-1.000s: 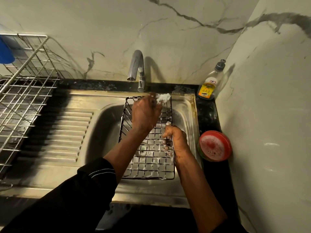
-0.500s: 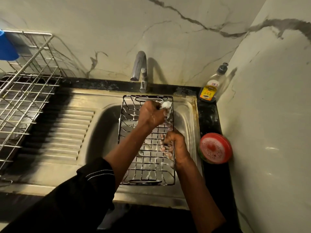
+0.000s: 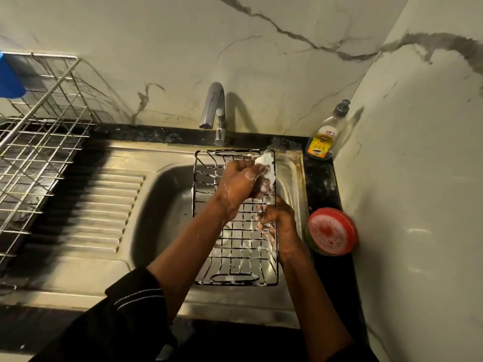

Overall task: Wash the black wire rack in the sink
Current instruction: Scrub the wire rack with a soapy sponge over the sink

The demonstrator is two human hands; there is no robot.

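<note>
While suds cling to its wires, rack: the black wire rack [image 3: 236, 246] lies across the sink [image 3: 167, 194] basin, below the tap [image 3: 214, 111].
Left hand: left hand [image 3: 239, 185] is clenched around a soapy white scrubber [image 3: 267, 165], pressed at the rack's far right corner.
Right hand: right hand [image 3: 279, 223] curls over the rack's right rim, gripping it.
Surface: soap bottle [image 3: 324, 134] in the corner; red foamy dish [image 3: 331, 231] just beside the sink.

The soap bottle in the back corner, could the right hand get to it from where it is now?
Probably yes. The right hand grips the black wire rack and would have to let go first; the counter strip up to the soap bottle looks clear.
</note>
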